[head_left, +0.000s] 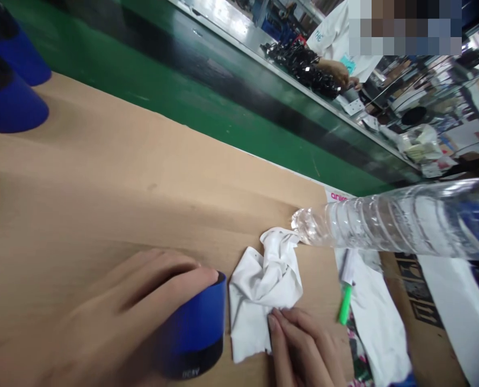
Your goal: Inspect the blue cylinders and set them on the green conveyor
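My left hand [143, 301] is wrapped over a blue cylindrical device [201, 322] with a black base, which carries small print reading something like "DC5V". To its right lies a crumpled white cloth [263, 285] on the cardboard. The fingertips of my right hand [304, 349] are pinched together on the lower edge of this cloth. A clear plastic bottle [368, 220] stands just beyond, its base beside the cloth's upper corner.
Two more blue and black devices [12, 97] stand at the far left on the cardboard sheet [102, 177]. A green-capped pen [345, 306] lies at right. Behind the green conveyor belt [207, 113], a co-worker's hands [338, 75] are by a pile of black cables [299, 67].
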The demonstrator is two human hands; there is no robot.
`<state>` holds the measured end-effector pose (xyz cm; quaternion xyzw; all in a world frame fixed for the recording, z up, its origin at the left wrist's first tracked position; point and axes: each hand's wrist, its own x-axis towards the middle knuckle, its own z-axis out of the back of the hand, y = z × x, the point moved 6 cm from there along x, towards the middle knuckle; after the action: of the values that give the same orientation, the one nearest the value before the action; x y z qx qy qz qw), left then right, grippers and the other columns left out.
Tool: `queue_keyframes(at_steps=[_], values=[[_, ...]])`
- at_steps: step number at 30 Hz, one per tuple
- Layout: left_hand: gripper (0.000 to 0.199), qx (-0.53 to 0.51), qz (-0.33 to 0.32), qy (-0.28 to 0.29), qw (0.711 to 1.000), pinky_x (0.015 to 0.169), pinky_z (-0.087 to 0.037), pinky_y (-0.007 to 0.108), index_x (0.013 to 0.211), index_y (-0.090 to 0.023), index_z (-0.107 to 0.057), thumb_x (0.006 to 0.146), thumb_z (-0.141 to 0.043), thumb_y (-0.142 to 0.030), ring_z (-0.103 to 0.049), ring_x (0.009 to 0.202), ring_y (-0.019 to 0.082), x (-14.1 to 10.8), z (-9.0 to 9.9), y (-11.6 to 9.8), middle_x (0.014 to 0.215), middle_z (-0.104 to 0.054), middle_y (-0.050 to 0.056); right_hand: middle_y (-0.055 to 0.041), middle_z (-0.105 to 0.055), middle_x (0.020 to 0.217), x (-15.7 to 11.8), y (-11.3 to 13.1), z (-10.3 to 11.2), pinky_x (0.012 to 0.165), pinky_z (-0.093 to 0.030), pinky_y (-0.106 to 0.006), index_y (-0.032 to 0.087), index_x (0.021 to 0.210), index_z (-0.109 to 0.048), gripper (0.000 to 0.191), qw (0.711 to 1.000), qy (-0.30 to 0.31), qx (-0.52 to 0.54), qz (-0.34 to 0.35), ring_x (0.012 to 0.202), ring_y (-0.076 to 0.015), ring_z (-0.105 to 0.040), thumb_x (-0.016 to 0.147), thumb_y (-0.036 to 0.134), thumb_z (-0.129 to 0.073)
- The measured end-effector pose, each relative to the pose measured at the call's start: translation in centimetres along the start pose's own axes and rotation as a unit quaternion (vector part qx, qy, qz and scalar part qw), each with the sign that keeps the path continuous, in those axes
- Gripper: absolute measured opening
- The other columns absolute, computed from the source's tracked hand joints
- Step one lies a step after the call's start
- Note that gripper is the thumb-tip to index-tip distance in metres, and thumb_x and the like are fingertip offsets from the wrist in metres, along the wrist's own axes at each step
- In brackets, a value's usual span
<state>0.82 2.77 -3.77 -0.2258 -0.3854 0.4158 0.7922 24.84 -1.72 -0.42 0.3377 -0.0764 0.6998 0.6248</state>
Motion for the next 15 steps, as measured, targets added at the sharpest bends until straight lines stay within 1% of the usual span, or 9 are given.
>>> queue_keyframes(at_steps=[2, 3, 5, 7, 9, 12, 14, 15], values=[[0.057, -0.016, 0.035, -0.023, 0.999, 0.092, -0.064, 0.037, 0.138, -0.037, -0.067, 0.082, -0.057, -0.034, -0.067, 0.116, 0.030, -1.3, -0.2, 0.5, 0.114, -0.075, 0.000, -0.0075, -0.077, 0.090, 1.0, 0.5, -0.5, 0.068, -0.059, -0.038, 0.026, 0.097, -0.084, 0.018, 1.000, -0.002, 0.017, -0.013, 0.082, -0.0265, -0.075, 0.089, 0.042, -0.082], [0.058, -0.020, 0.046, -0.026, 0.998, 0.091, -0.064, 0.039, 0.138, -0.038, -0.067, 0.080, -0.059, -0.036, -0.066, 0.115, 0.032, -2.0, -0.3, 0.6, 0.111, -0.075, 0.001, -0.0080, -0.077, 0.090, 1.4, 0.6, -0.7, 0.068, -0.059, -0.038, 0.026, 0.098, -0.084, 0.021, 1.000, -0.003, 0.020, -0.016, 0.083, -0.0269, -0.075, 0.088, 0.045, -0.082], [0.059, -0.025, 0.055, -0.024, 0.998, 0.092, -0.064, 0.040, 0.137, -0.038, -0.068, 0.078, -0.060, -0.038, -0.066, 0.115, 0.033, -2.9, -0.7, 0.8, 0.109, -0.074, 0.002, -0.0084, -0.077, 0.091, 1.7, 0.7, -0.9, 0.068, -0.060, -0.038, 0.026, 0.100, -0.084, 0.024, 1.000, -0.006, 0.021, -0.021, 0.084, -0.0271, -0.076, 0.088, 0.046, -0.082], [0.060, -0.026, 0.058, -0.022, 0.998, 0.093, -0.064, 0.040, 0.136, -0.038, -0.068, 0.077, -0.060, -0.040, -0.065, 0.116, 0.034, -3.2, -0.9, 0.9, 0.108, -0.074, 0.002, -0.0082, -0.077, 0.091, 1.3, 0.6, -0.7, 0.068, -0.060, -0.038, 0.025, 0.100, -0.085, 0.023, 0.999, -0.009, 0.019, -0.025, 0.084, -0.0269, -0.075, 0.088, 0.045, -0.083], [0.060, -0.026, 0.060, -0.020, 0.998, 0.093, -0.063, 0.039, 0.137, -0.038, -0.067, 0.077, -0.061, -0.040, -0.065, 0.116, 0.034, -2.9, -0.9, 0.9, 0.108, -0.074, 0.001, -0.0075, -0.077, 0.090, 0.3, 0.2, -0.3, 0.068, -0.060, -0.037, 0.025, 0.100, -0.085, 0.019, 0.999, -0.011, 0.014, -0.028, 0.083, -0.0261, -0.075, 0.088, 0.041, -0.083], [0.062, -0.026, 0.063, -0.011, 0.998, 0.093, -0.063, 0.038, 0.139, -0.039, -0.066, 0.077, -0.062, -0.039, -0.066, 0.115, 0.034, -1.8, -0.4, 0.8, 0.110, -0.075, 0.000, -0.0069, -0.077, 0.094, -1.6, -0.4, 0.3, 0.071, -0.058, -0.035, 0.023, 0.101, -0.084, 0.011, 1.000, -0.002, -0.003, -0.024, 0.083, -0.0227, -0.075, 0.090, 0.025, -0.083], [0.060, -0.026, 0.061, 0.003, 0.998, 0.093, -0.063, 0.035, 0.138, -0.039, -0.066, 0.079, -0.062, -0.035, -0.068, 0.112, 0.031, -0.8, 0.0, 0.5, 0.116, -0.075, -0.002, -0.0074, -0.076, 0.099, -2.4, -0.4, 0.4, 0.076, -0.057, -0.031, 0.018, 0.101, -0.083, 0.011, 1.000, 0.010, -0.009, -0.010, 0.085, -0.0193, -0.073, 0.091, 0.014, -0.081], [0.058, -0.028, 0.060, 0.013, 0.998, 0.093, -0.062, 0.031, 0.137, -0.040, -0.067, 0.080, -0.061, -0.032, -0.070, 0.110, 0.028, -0.3, 0.1, 0.4, 0.119, -0.075, -0.004, -0.0071, -0.075, 0.099, -2.5, -0.3, 0.4, 0.078, -0.055, -0.030, 0.017, 0.100, -0.082, 0.011, 1.000, 0.015, -0.009, -0.003, 0.086, -0.0177, -0.072, 0.091, 0.011, -0.080]])
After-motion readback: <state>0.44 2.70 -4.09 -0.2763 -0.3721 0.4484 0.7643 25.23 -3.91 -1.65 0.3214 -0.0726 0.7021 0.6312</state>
